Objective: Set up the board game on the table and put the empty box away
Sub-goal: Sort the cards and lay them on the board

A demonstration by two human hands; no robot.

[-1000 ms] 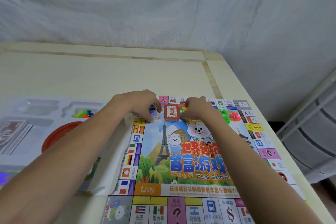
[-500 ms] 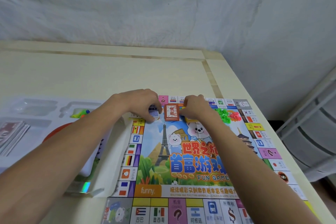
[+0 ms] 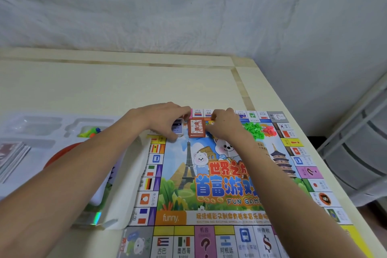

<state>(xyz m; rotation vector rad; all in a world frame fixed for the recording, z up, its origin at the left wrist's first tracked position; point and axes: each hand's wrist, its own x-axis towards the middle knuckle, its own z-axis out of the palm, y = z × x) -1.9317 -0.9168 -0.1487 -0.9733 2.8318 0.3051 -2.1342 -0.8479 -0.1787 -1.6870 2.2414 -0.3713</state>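
Nearest, along the bottom edge: squares of the game board (image 3: pixel 209 218) with flags, a question mark and a dollar sign, flat on the pale bench (image 3: pixel 104 90). Both forearms reaching away across the board's picture of an Eiffel Tower, bears and the words "FUN GAME". To the left, just beside the board and overlapped by its edge: the open box (image 3: pixel 117 211), with a white plastic tray (image 3: pixel 41 123) inside. In the tray: a stack of paper money (image 3: pixel 12 157) at the far left, something round and orange-red (image 3: pixel 62 153) partly hidden under the left arm, and small coloured pieces (image 3: pixel 90 132) in a far compartment. Farther up, at the board's far side: left hand (image 3: pixel 165 120), grip curled round a small stack of bluish cards (image 3: pixel 178 129), set on the board. Next to it, an orange card deck (image 3: pixel 196 129) lying flat between the two hands. Right hand (image 3: pixel 225 125) with fingers bent down by the deck's right edge, over something small and yellow; cannot tell whether pinching it. Just right of that hand: a heap of green houses (image 3: pixel 254 130) and red pieces (image 3: pixel 270 130). Beyond, bare bench top and a white draped cloth (image 3: pixel 188 6).
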